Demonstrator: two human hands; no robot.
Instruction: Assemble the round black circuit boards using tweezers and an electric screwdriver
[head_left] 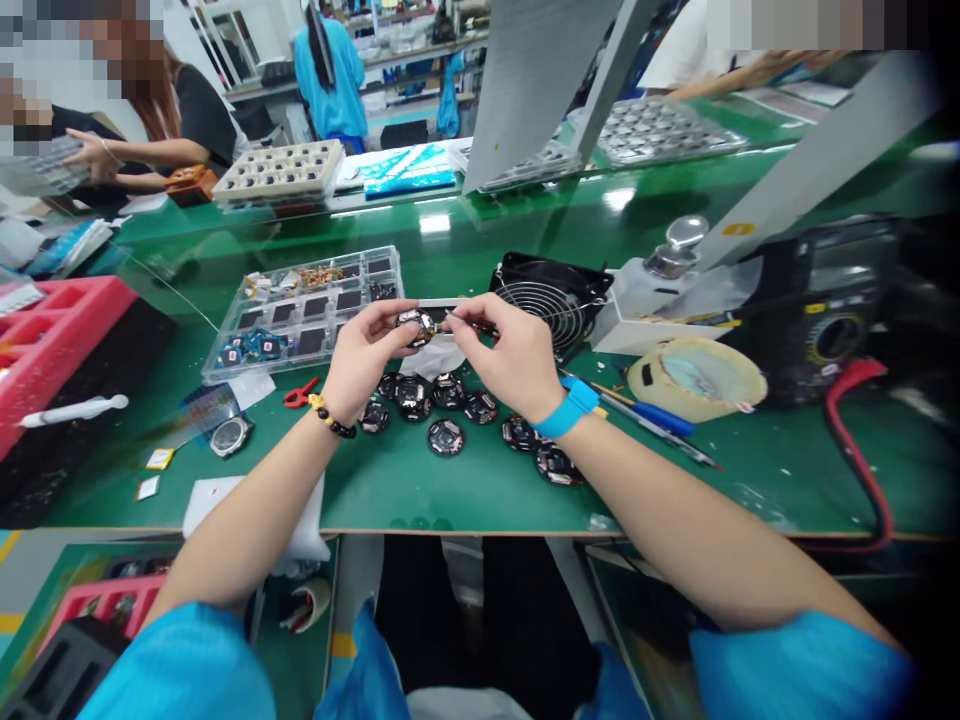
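My left hand (pixel 363 358) holds a small round black electronic module (pixel 420 328) between thumb and fingers, above the middle of the bench. Close beside it, the fingers of my right hand (pixel 513 352) are pinched together at the module's edge. What they grip is too small to make out. Below both hands, several similar round black modules (pixel 446 437) lie on the green bench mat (pixel 375 490). A white paper piece (pixel 433 358) sits just behind them. Red-handled cutters (pixel 301 393) lie left of my left wrist.
Behind my left hand stands a clear compartment tray (pixel 304 310) of parts. A black fan (pixel 551 300), dispenser bottle (pixel 666 275), tape roll (pixel 697 380) and pens (pixel 660 418) are to the right. A red foam tray (pixel 75 340) and a watch (pixel 230 435) lie left. Other people work beyond.
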